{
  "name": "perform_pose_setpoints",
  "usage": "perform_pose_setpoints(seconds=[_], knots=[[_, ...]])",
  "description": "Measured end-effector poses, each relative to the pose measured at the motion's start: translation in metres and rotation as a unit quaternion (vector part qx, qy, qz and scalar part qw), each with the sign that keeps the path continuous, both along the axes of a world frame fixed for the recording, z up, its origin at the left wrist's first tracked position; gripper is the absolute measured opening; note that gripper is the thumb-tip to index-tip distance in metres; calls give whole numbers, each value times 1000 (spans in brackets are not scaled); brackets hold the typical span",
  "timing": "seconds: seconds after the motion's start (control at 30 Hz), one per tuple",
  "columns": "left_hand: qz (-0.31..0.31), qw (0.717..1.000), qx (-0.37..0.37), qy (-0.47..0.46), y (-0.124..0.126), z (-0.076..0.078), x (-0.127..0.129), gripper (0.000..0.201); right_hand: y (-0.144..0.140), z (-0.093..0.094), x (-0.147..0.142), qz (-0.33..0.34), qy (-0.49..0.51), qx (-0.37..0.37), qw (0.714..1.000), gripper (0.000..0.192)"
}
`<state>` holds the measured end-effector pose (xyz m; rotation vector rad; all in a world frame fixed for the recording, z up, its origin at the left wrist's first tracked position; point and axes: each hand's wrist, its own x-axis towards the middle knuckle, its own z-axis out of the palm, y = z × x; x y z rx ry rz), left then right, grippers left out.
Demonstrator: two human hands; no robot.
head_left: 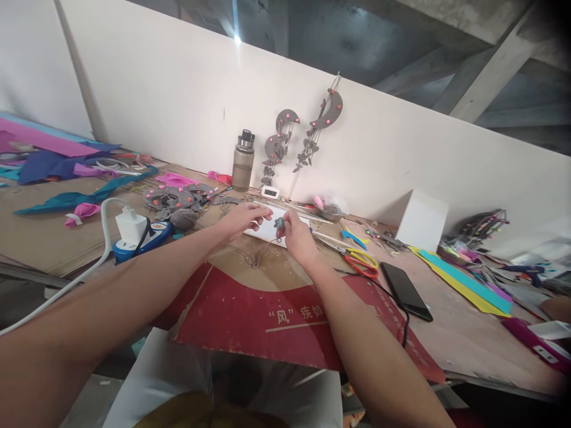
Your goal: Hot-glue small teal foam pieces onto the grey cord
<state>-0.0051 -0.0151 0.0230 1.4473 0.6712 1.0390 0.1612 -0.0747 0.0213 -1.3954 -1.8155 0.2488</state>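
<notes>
My left hand (245,219) is raised over the cardboard, thumb and index finger drawn together in a pinch. Whatever it holds, perhaps a fine thread, is too small to make out. A short gap away, my right hand (298,236) pinches a small grey-green craft piece (279,224), with a loop of thin cord hanging below it. A white sheet (259,241) lies beneath both hands. Grey cord (253,260) and small scraps are scattered on the red-and-brown cardboard (250,321) nearer to me.
Scissors (362,261) and a black phone (405,291) lie to the right. A water bottle (243,161) stands at the back, beside a small digital clock (270,192). Left are a blue power strip (138,241) and grey felt pieces (178,199). Crescent ornaments (328,113) hang on the white board.
</notes>
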Motion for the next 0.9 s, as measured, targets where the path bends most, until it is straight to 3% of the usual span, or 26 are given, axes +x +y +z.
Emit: perform_pose_setpoints(seconds=[0.1,0.23,0.4,0.53,0.67,0.8,0.9], knots=[[-5,1000,14,27,0,1,-1,25,-5,1,-2,8,-93,19,995,18],[-63,995,47,61,-5,3,-2,29,-7,4,-3,6,-176,40,984,23],[-74,994,28,79,-7,7,-4,24,-7,6,-5,15,-219,63,973,27],[-78,995,-3,66,-4,6,-4,21,-7,5,-5,18,-131,70,989,26],[-68,996,-34,47,-1,2,-3,23,-6,2,-6,18,22,32,999,25],[-33,998,-39,29,3,0,-1,13,0,-5,-9,89,183,-42,978,33],[-10,999,-41,10,5,-1,-1,12,1,-9,-14,115,238,-103,959,46]])
